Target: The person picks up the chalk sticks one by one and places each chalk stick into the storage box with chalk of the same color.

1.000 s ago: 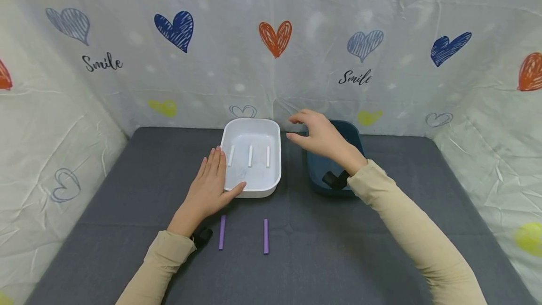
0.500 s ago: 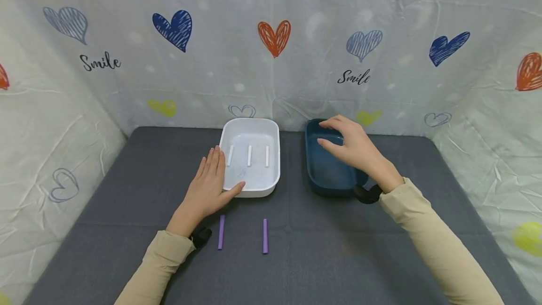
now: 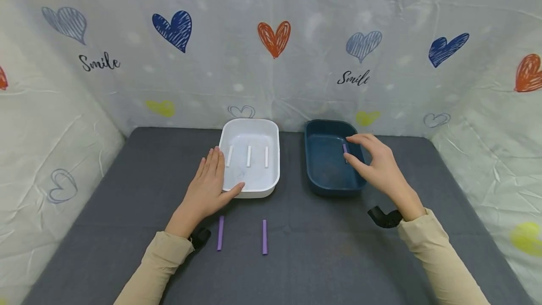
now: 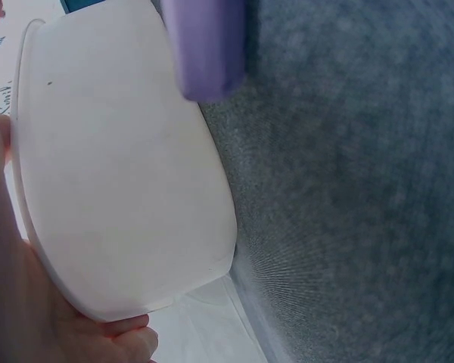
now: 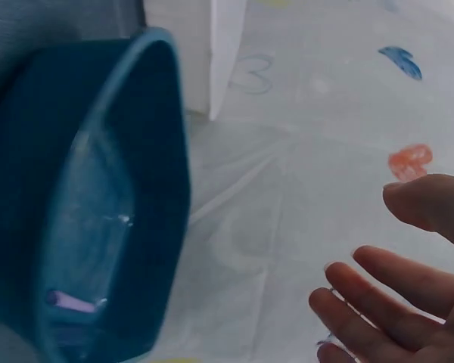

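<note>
My left hand (image 3: pixel 202 189) rests on the left and front rim of a white tray (image 3: pixel 250 131), its fingers straight and the thumb spread. Inside the tray lie three white chalk-like sticks (image 3: pixel 249 156). My right hand (image 3: pixel 378 166) hovers at the right rim of a dark blue bin (image 3: pixel 323 168), thumb and fingers apart. In the right wrist view that hand holds nothing, and a purple chalk-like stick (image 5: pixel 74 302) lies on the bin floor. On the table before the tray are two more purple sticks, a left one (image 3: pixel 220 233) and a right one (image 3: pixel 264 237).
A dark grey cloth (image 3: pixel 313 267) covers the table. Behind it hangs a pale curtain (image 3: pixel 313 60) printed with hearts, close to the back of the tray and bin. A gap of cloth separates the two containers.
My right hand has moved right and nearer, from above the bin's far left corner to its right rim. The purple stick in the bin has come into sight. The left hand stays put.
</note>
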`<action>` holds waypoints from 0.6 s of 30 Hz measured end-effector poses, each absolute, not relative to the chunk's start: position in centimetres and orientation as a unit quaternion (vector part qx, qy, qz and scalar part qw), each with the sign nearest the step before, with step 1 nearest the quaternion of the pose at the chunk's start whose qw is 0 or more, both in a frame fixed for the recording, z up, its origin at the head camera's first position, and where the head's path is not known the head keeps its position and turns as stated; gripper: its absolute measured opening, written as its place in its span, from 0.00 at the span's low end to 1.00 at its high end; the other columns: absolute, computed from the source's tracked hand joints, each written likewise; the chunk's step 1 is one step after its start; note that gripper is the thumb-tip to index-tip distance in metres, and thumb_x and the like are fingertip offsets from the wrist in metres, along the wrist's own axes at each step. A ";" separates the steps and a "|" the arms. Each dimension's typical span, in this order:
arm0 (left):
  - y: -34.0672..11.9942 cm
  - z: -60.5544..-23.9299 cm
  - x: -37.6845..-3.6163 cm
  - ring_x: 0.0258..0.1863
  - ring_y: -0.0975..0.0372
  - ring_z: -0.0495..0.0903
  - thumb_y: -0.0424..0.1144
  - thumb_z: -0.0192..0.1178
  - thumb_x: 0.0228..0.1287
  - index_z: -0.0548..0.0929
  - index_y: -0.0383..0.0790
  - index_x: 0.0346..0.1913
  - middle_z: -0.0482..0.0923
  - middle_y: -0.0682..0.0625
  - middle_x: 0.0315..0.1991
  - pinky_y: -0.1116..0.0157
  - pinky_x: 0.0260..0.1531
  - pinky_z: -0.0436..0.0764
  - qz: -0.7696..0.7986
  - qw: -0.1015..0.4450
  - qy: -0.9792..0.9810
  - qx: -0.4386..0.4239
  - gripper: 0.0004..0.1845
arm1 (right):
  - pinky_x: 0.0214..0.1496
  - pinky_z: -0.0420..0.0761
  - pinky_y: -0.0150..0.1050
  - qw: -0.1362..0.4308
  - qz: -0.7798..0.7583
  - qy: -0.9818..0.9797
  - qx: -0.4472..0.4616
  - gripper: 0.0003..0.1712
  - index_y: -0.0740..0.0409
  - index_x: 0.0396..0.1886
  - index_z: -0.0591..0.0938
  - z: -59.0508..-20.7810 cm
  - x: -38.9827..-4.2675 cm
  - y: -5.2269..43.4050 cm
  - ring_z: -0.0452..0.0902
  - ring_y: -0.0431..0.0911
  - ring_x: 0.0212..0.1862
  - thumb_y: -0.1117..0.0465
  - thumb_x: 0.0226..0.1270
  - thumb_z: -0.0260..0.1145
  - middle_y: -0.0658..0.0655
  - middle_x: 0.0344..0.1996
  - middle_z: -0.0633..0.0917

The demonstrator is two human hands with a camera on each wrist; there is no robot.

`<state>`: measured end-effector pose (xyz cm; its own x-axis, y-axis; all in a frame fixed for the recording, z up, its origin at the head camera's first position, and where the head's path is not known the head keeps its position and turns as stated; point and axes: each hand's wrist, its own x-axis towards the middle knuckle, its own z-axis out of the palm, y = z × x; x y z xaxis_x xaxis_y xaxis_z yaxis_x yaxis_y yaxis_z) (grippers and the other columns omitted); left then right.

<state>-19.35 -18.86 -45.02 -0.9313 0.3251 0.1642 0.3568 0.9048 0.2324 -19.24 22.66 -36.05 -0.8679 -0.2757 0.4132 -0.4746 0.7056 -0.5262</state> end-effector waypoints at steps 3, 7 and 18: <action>-18.8 -45.0 -19.4 0.78 0.45 0.34 0.70 0.47 0.68 0.41 0.23 0.76 0.33 0.32 0.78 0.49 0.75 0.40 -0.127 0.058 -0.975 -0.173 0.57 | 0.62 0.70 0.62 0.162 0.333 -0.908 0.194 0.24 0.59 0.63 0.78 -37.4 -18.5 23.3 0.70 0.58 0.64 0.59 0.69 0.67 0.60 0.60 0.77; -18.8 -45.0 -19.3 0.78 0.45 0.34 0.69 0.47 0.68 0.41 0.23 0.76 0.33 0.32 0.78 0.49 0.75 0.40 -0.126 0.055 -0.975 -0.173 0.57 | 0.61 0.70 0.63 0.175 0.346 -0.904 0.180 0.24 0.59 0.63 0.78 -39.2 -17.5 23.9 0.70 0.59 0.64 0.60 0.69 0.67 0.61 0.61 0.77; -18.9 -44.8 -19.2 0.78 0.44 0.36 0.68 0.49 0.68 0.44 0.22 0.76 0.36 0.30 0.78 0.48 0.75 0.42 -0.126 0.059 -0.975 -0.173 0.56 | 0.62 0.69 0.63 0.159 0.356 -0.906 0.166 0.26 0.60 0.65 0.77 -43.7 -16.3 24.9 0.70 0.60 0.65 0.62 0.68 0.67 0.61 0.63 0.77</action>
<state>-19.22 -18.86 -44.82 -0.9334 0.3220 0.1581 0.3516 0.9085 0.2256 -16.29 24.88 -43.69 -0.8943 -0.1862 0.4068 -0.4134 0.6914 -0.5925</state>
